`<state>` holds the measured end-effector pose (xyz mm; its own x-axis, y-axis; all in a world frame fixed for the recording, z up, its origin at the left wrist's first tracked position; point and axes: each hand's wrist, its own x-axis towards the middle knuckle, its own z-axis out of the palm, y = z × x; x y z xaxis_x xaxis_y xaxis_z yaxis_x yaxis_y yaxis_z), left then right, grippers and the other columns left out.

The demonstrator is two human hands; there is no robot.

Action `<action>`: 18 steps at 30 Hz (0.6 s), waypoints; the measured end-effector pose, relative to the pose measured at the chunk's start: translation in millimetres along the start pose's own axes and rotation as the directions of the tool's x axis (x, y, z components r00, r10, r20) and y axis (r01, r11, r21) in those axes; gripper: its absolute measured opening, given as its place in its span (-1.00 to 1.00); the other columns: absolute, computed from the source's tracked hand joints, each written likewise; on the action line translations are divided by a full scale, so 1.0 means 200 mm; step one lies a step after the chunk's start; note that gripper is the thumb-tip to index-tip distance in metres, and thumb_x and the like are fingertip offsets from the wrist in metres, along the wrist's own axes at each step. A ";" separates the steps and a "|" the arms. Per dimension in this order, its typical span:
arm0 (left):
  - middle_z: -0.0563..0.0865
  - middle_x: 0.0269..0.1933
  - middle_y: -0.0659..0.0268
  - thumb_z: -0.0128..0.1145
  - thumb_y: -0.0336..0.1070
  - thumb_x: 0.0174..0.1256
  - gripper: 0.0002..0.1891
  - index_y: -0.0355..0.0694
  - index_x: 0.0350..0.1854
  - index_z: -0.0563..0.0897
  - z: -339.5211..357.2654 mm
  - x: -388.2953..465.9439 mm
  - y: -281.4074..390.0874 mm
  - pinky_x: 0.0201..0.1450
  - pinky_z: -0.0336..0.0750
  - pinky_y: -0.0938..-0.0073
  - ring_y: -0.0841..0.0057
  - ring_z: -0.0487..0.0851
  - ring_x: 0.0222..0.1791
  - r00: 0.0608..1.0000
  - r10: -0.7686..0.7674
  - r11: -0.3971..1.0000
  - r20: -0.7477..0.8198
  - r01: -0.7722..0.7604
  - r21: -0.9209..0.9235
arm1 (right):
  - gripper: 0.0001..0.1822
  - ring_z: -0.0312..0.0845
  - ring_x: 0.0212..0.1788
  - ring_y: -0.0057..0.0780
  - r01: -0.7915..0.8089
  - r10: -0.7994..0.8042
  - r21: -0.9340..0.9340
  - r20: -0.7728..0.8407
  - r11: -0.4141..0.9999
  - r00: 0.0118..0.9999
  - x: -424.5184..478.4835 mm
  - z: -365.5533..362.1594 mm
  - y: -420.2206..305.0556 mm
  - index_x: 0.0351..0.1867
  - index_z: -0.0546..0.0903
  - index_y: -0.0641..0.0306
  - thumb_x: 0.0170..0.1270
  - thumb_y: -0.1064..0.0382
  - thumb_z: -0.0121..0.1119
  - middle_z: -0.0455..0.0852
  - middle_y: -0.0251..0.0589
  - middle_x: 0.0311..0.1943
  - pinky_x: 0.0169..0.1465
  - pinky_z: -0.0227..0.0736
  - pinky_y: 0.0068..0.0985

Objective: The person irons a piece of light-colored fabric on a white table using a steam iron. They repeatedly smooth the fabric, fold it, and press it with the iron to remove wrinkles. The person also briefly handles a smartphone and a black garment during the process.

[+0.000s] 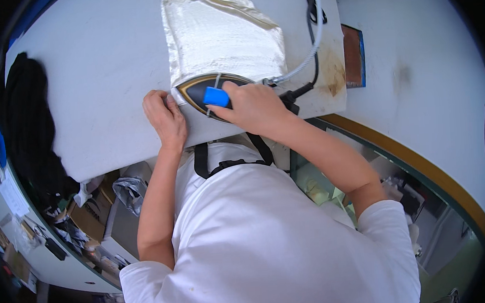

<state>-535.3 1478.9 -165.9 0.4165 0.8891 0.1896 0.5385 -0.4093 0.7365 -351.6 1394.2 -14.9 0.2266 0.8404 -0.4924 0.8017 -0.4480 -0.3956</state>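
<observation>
A cream satin-like cloth (223, 48) lies on the white work table, with its far part folded and creased. My right hand (252, 103) grips the handle of a steam iron (193, 90), whose dark soleplate housing has a gold band. The iron rests over the cloth's near edge, its tip pointing left. A blue piece (216, 97) sits on the handle beside my thumb. Just left of the tip, my left hand (165, 118) rests on the table with curled fingers. Its thumb is at the cloth's near-left corner; whether the fingers pinch the fabric is hidden.
From the iron's rear, a clear hose (304, 64) and a black cord (315, 59) run to the far right. Black fabric (30, 123) hangs over the table's left end. Brown stains (333, 77) mark the right side. Below left stands an open cardboard box (90, 215).
</observation>
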 end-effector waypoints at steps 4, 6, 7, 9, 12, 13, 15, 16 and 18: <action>0.54 0.17 -0.02 0.22 -0.27 0.42 -0.68 -0.31 0.11 0.54 0.04 0.02 0.06 0.29 0.29 0.02 0.01 0.47 0.21 0.999 -0.009 0.979 0.046 -0.001 0.206 | -0.48 0.74 -0.35 0.16 -0.076 0.081 0.048 -0.100 0.996 0.992 -0.03 0.05 0.08 -0.23 0.63 0.33 0.38 -0.20 0.26 0.77 0.15 -0.45 -0.21 0.63 -0.04; 0.49 0.26 0.00 0.29 -0.16 0.38 -0.53 -0.33 0.21 0.52 0.05 0.02 0.08 0.33 0.25 -0.01 0.03 0.42 0.29 0.995 -0.016 0.945 0.099 -0.017 0.327 | -0.46 0.75 -0.34 0.18 -0.144 0.156 0.079 -0.177 0.986 0.972 -0.08 0.05 0.16 -0.23 0.65 0.36 0.37 -0.20 0.27 0.78 0.19 -0.41 -0.21 0.63 -0.05; 0.49 0.26 -0.01 0.29 -0.16 0.39 -0.52 -0.33 0.22 0.51 0.04 0.02 0.09 0.34 0.24 -0.01 0.03 0.42 0.29 0.993 -0.029 0.940 0.112 -0.011 0.342 | -0.45 0.75 -0.31 0.18 -0.209 0.223 0.096 -0.171 0.973 0.960 -0.11 0.04 0.21 -0.21 0.66 0.37 0.37 -0.21 0.27 0.78 0.20 -0.39 -0.18 0.63 -0.05; 0.49 0.27 -0.01 0.29 -0.17 0.39 -0.52 -0.33 0.23 0.50 0.04 0.02 0.10 0.34 0.24 -0.01 0.03 0.41 0.30 0.990 -0.044 0.933 0.133 -0.007 0.360 | -0.43 0.77 -0.24 0.18 -0.272 0.299 0.137 -0.241 0.952 0.923 -0.19 0.01 0.34 -0.18 0.67 0.39 0.37 -0.22 0.26 0.79 0.22 -0.34 -0.13 0.64 -0.05; 0.49 0.28 -0.02 0.28 -0.19 0.40 -0.54 -0.31 0.23 0.51 0.05 0.03 0.10 0.35 0.23 0.00 0.04 0.42 0.30 0.992 -0.033 0.930 0.125 -0.015 0.368 | -0.38 0.72 -0.09 0.27 -0.420 0.502 0.299 -0.298 0.857 0.812 -0.34 -0.03 0.53 -0.08 0.71 0.40 0.41 -0.26 0.18 0.77 0.33 -0.25 0.00 0.57 0.01; 0.49 0.29 -0.02 0.28 -0.20 0.40 -0.54 -0.31 0.24 0.50 0.05 0.02 0.10 0.35 0.22 0.01 0.04 0.41 0.30 0.991 -0.036 0.933 0.131 -0.014 0.361 | -0.36 0.70 -0.05 0.30 -0.523 0.598 0.300 -0.276 0.798 0.753 -0.37 -0.04 0.60 -0.05 0.71 0.40 0.43 -0.27 0.17 0.77 0.34 -0.20 0.04 0.55 0.02; 0.49 0.30 -0.02 0.26 -0.22 0.41 -0.55 -0.31 0.25 0.50 0.05 0.02 0.09 0.36 0.21 0.01 0.05 0.41 0.31 0.991 -0.036 0.938 0.131 -0.012 0.347 | -0.33 0.69 -0.02 0.32 -0.535 0.637 0.345 -0.417 0.771 0.648 -0.49 -0.05 0.77 -0.03 0.72 0.39 0.41 -0.32 0.17 0.77 0.36 -0.18 0.07 0.53 0.01; 0.49 0.30 -0.03 0.26 -0.24 0.41 -0.54 -0.31 0.27 0.50 0.04 0.02 0.08 0.35 0.22 0.01 0.05 0.41 0.31 0.991 -0.027 0.945 0.134 -0.018 0.326 | -0.30 0.68 0.02 0.33 -0.641 0.760 0.408 -0.341 0.650 0.553 -0.51 -0.06 0.86 0.01 0.71 0.39 0.40 -0.35 0.18 0.77 0.38 -0.16 0.09 0.52 0.00; 0.50 0.30 -0.03 0.25 -0.26 0.40 -0.51 -0.31 0.31 0.49 0.02 0.01 0.07 0.34 0.22 0.02 0.04 0.43 0.30 0.992 0.020 0.958 0.126 -0.055 0.280 | -0.31 0.77 -0.25 0.06 -0.627 0.794 0.493 -0.296 0.603 0.531 -0.54 -0.08 1.04 -0.03 0.70 0.39 0.40 -0.35 0.18 0.79 0.15 -0.37 -0.10 0.60 -0.14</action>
<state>-523.8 1474.4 -158.2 0.5161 0.8479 0.1214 0.6985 -0.4986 0.5132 -199.0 1215.6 -31.6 0.9204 0.1811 -0.3464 0.0688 -0.9474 -0.3125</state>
